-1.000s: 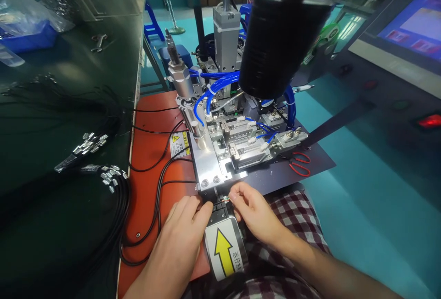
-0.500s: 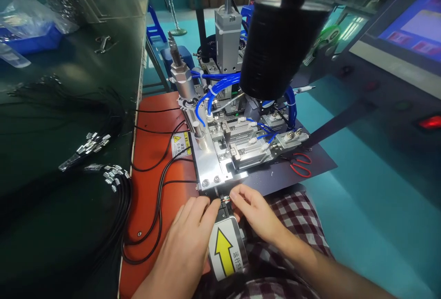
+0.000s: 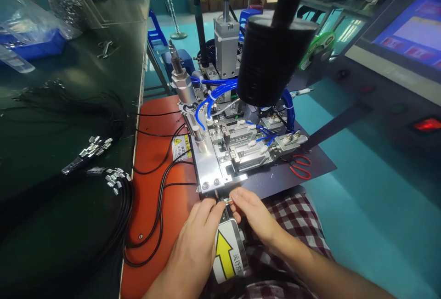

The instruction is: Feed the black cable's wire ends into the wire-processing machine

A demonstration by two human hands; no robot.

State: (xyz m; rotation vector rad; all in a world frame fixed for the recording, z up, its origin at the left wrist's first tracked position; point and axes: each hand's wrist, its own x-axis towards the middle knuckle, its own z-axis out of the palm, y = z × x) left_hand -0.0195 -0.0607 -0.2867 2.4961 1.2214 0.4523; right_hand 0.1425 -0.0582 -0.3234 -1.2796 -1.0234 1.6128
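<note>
While the small wire end is sitting between the fingertips at the machine's near edge, the right hand is pinching it in a narrow grip; the left hand is reaching it from the other side with fingertips bunched, but the hand's own back is hiding what that grip is closing on, so I cannot tell; just below, an arrow label is showing, its left side partly covered by the left hand; red-handled scissors are lying right of the machine; black cables are crossing the orange board on the left; beyond it, cable bundles with silvery ends are resting on the dark bench, with a wrench and a blue tray lying farther back.
</note>
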